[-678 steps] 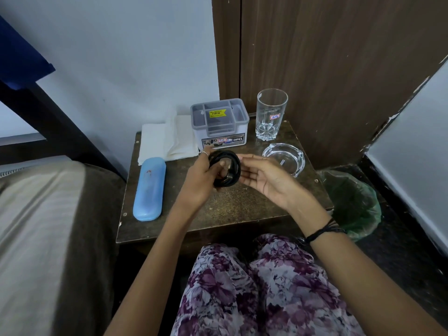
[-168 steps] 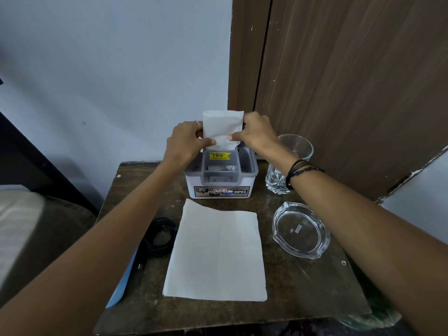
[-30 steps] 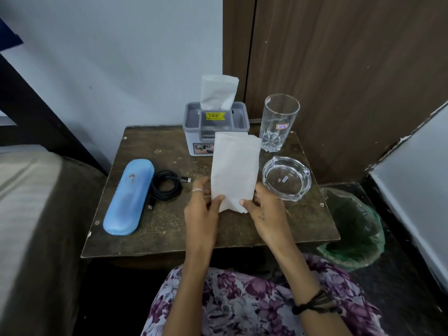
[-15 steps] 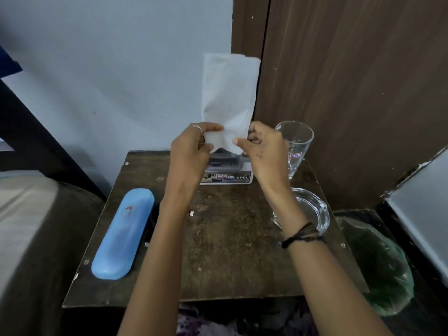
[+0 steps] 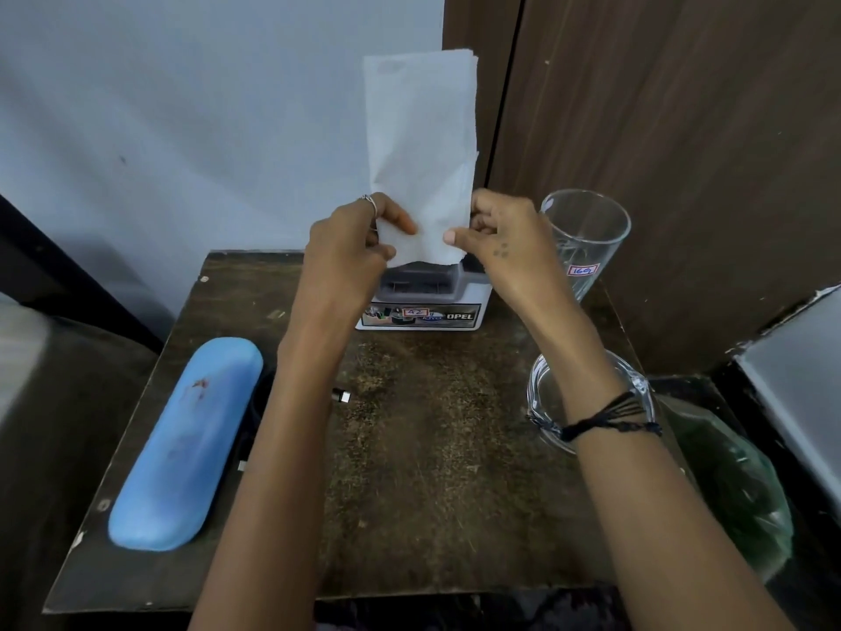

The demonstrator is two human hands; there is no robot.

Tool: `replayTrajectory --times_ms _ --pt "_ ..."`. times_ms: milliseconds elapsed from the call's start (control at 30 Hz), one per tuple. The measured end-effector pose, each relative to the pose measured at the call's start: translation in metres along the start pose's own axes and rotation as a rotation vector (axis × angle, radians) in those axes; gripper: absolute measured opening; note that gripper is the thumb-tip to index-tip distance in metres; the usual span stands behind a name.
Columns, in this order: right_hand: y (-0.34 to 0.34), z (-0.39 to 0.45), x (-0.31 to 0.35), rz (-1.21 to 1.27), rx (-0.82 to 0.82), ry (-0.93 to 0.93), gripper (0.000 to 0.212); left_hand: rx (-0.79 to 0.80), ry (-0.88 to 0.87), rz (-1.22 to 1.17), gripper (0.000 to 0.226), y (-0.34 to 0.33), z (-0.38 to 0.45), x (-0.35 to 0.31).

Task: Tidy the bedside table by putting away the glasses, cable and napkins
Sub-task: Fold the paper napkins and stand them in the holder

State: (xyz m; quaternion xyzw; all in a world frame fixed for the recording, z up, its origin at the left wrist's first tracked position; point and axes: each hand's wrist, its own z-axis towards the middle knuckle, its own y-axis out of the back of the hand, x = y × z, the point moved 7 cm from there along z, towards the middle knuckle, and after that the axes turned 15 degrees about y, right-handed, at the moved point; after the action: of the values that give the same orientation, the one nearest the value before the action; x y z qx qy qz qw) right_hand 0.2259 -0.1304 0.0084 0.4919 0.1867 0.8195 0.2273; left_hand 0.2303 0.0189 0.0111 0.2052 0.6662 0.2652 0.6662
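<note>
A folded white napkin (image 5: 421, 143) stands upright just above the grey and white organiser box (image 5: 425, 307) at the back of the bedside table (image 5: 437, 471). My left hand (image 5: 350, 248) pinches its lower left edge and my right hand (image 5: 505, 248) pinches its lower right edge. The blue glasses case (image 5: 186, 444) lies closed along the table's left side. The black cable is mostly hidden behind my left forearm; only its metal plug (image 5: 342, 396) and a dark strip beside the case show.
A tall drinking glass (image 5: 585, 241) stands at the back right, close to my right hand. A glass ashtray (image 5: 544, 393) sits under my right wrist. A bin with a green liner (image 5: 728, 489) is on the floor to the right. A bed edge (image 5: 27, 403) lies left.
Both hands lifted the folded napkin from the table's front edge up and back to the organiser box. In the last half second it sank slightly toward the box.
</note>
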Motion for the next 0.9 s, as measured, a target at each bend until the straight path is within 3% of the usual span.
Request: replayTrajectory --times_ms 233,433,500,600,900 --pt "-0.011 -0.002 0.0 -0.132 0.037 0.028 0.014 -0.029 -0.019 -0.009 0.021 0.004 -0.004 -0.001" --pt "-0.013 0.0 0.001 -0.214 0.084 0.004 0.03 -0.051 0.017 -0.209 0.051 0.007 -0.009 0.002" --pt "-0.009 0.001 0.002 -0.124 0.061 -0.046 0.04 -0.045 0.028 -0.225 0.053 0.007 -0.009 0.003" --pt "-0.002 0.001 0.007 0.043 -0.018 -0.067 0.041 -0.032 0.034 -0.205 0.046 0.005 -0.007 0.003" --pt "-0.003 -0.003 0.011 -0.059 -0.025 0.018 0.039 -0.064 -0.005 -0.051 0.016 0.008 -0.005 0.002"
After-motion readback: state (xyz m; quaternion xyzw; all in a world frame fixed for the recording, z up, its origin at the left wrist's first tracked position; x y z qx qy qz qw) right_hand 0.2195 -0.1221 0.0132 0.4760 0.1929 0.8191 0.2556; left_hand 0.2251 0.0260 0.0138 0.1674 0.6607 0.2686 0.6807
